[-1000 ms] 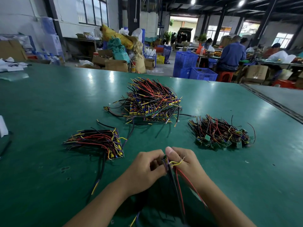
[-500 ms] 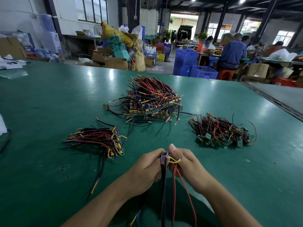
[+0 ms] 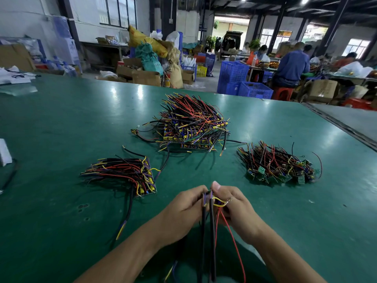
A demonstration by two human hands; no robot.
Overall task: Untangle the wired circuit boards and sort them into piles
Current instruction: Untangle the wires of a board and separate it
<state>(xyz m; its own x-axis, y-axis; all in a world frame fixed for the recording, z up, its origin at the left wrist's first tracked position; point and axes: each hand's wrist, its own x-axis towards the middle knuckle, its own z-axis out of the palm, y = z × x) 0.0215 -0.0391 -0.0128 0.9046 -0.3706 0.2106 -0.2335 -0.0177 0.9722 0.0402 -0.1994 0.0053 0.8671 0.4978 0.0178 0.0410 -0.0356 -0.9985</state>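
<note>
Left hand [image 3: 183, 213] and right hand [image 3: 237, 211], both grips pinched on one wired board [image 3: 208, 198], wires [image 3: 212, 231] hanging below, big heap [image 3: 193, 123] beyond the grip, smaller pile [image 3: 126, 174] to its left, third pile [image 3: 279, 166] to its right, green desk [image 3: 61, 129]

Pretty bright overall. Round white ceiling lamps [image 3: 305, 0] at 1 o'clock leave white glare patches on the glossy green tabletop [image 3: 61, 129] towards 11. The open daylit doorway [image 3: 230, 23] at 12 is blown out. Shadows are soft. Fisheye bend at 3 and 9, background a bit mushy.
</note>
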